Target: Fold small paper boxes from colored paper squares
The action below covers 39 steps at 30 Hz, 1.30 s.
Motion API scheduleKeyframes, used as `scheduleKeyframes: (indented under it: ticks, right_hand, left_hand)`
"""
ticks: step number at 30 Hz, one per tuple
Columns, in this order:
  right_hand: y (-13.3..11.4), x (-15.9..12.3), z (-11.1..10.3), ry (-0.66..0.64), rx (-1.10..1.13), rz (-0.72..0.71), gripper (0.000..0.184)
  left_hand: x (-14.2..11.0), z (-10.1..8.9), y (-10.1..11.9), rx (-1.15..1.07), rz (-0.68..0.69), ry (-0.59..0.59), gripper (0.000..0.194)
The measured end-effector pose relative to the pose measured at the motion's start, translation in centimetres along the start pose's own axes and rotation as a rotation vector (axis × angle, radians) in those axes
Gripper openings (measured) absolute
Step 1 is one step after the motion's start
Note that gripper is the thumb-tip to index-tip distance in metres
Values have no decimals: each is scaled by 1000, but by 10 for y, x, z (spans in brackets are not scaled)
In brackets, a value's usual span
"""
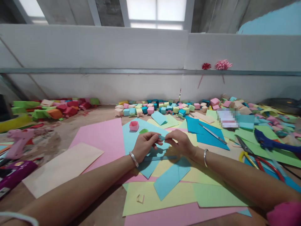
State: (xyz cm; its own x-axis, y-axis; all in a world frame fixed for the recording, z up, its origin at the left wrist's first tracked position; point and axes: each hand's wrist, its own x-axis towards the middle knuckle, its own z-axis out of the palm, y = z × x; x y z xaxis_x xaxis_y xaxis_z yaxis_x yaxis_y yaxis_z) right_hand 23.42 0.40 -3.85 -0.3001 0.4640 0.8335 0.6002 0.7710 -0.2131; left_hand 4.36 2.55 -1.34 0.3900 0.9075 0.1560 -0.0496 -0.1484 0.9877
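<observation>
My left hand [147, 142] and my right hand [180, 141] meet over the middle of the table. Between their pinched fingertips is a small folded piece of light blue paper [161, 137], partly hidden by the fingers. Under the hands lies a light blue sheet [129, 146]. A narrow blue paper strip [160, 158] and a wider blue paper piece [172, 178] lie just below them. Behind my left hand sits a small open pink paper box [134, 126], beside a green paper piece [144, 131].
Rows of small paper cubes [150, 110] line the wall. To the right lie a craft knife [213, 133], scissors [258, 160] and a blue-handled tool [275, 142]. A pink glue gun [20, 141] and a purple device [17, 175] are at left. Pink sheets [101, 138] spread around.
</observation>
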Motion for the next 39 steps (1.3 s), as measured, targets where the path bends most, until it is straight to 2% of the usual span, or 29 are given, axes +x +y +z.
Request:
scheduleKeyframes:
  ticks: [10, 17, 20, 24, 28, 30, 33, 39]
  right_hand:
    - [3, -1, 3, -33, -136, -31, 24]
    - [2, 1, 1, -95, -154, -55, 23]
    - [1, 2, 0, -91, -164, -63, 24]
    - [0, 2, -1, -138, -193, -82, 24]
    - [-2, 2, -1, -25, -135, -77, 15]
    - [-5, 3, -3, 29, -72, -46, 23]
    - [-10, 4, -6, 29, -18, -10, 37]
    - [-8, 5, -7, 38, 111, 153, 36]
  left_hand:
    - [-1, 2, -2, 99, 73, -47, 20]
    - [-4, -2, 0, 136, 124, -127, 19]
    - [-5, -2, -3, 267, 204, -90, 25]
    - [-6, -1, -6, 386, 250, -46, 16]
    - [-5, 0, -6, 371, 317, -4, 11]
    - [-4, 0, -7, 331, 334, 24, 10]
    - [-3, 0, -5, 283, 335, 58, 9]
    - [-3, 1, 0, 319, 351, 113, 7]
